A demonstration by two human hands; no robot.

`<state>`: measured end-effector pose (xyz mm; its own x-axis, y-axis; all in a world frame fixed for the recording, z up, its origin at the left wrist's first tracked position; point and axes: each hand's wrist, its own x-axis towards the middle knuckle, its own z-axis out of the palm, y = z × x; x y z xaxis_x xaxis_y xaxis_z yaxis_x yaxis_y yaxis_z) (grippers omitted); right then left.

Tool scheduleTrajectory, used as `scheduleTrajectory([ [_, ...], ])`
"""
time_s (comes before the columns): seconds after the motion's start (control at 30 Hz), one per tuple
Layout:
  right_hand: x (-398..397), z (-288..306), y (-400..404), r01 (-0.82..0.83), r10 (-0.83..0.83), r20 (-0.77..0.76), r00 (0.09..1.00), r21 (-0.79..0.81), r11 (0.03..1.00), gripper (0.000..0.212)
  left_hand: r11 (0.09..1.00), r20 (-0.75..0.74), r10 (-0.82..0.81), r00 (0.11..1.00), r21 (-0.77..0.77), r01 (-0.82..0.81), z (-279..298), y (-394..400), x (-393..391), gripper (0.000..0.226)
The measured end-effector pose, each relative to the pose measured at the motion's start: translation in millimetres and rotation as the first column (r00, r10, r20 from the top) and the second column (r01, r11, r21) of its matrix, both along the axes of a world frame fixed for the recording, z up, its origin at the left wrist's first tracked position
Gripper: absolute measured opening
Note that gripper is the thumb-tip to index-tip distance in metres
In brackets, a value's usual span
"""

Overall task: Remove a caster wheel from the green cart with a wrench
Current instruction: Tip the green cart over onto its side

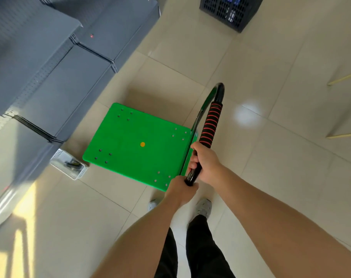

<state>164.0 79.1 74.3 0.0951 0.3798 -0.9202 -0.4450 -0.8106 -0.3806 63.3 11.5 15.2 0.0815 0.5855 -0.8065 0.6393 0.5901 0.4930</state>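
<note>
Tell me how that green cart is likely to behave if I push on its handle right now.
The green cart probably rolls easily: it stands on smooth floor tiles, though its wheels are hidden under the deck. With both the left hand and the right hand gripping one end of the handle, it may swerve. The bare deck suggests it is fairly light.

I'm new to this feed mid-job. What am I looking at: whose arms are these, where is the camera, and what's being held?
No machine here: a person wears one camera on the head, looking down at their own arms. Both hands grip the black handle of a green cart standing on a tiled floor: left hand at the near bend, right hand just above it. A small white basket sits on the floor by the cart's far corner; its contents are unclear. No wrench is held yet.
</note>
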Motion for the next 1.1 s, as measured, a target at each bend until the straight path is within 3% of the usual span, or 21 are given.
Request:
scheduleTrajectory([
  [0.23, 43.8, 43.4, 30.6, 0.180, -0.179, 0.022, 0.984, -0.049, 0.983, 0.019, 0.997, 0.010, -0.082, 0.997, 0.009, 0.082, 48.8, 31.7, 33.1, 0.024],
  [0.4, 82.7, 23.9, 26.7, 0.291, -0.284, 0.070, 0.956, -0.108, 0.951, 0.022, 0.982, -0.023, -0.186, 0.982, -0.025, 0.186, 43.1, 35.4, 67.6, 0.020],
  [0.57, 128.2, 13.8, 34.8, 0.293, -0.291, 0.030, 0.956, -0.117, 0.949, 0.024, 0.988, 0.050, -0.150, 0.987, 0.031, 0.149, 37.5, 40.5, 106.9, 0.024],
  [0.73, 154.4, 9.1, 47.9, 0.294, -0.298, -0.095, 0.950, -0.054, 0.954, 0.024, 0.991, 0.157, -0.087, 0.984, 0.113, 0.069, 19.2, 39.2, 111.3, 0.042],
  [0.93, 166.0, -5.6, 64.1, 0.322, -0.292, -0.237, 0.927, 0.099, 0.942, 0.029, 0.965, 0.147, -0.162, 0.976, 0.232, 0.125, -24.7, 9.3, 79.7, 0.015],
  [1.1, 173.3, -20.8, 85.4, 0.273, -0.229, -0.199, 0.953, 0.233, 0.933, 0.039, 0.949, 0.128, -0.180, 0.975, 0.283, 0.138, -53.4, 16.1, 72.2, 0.020],
])
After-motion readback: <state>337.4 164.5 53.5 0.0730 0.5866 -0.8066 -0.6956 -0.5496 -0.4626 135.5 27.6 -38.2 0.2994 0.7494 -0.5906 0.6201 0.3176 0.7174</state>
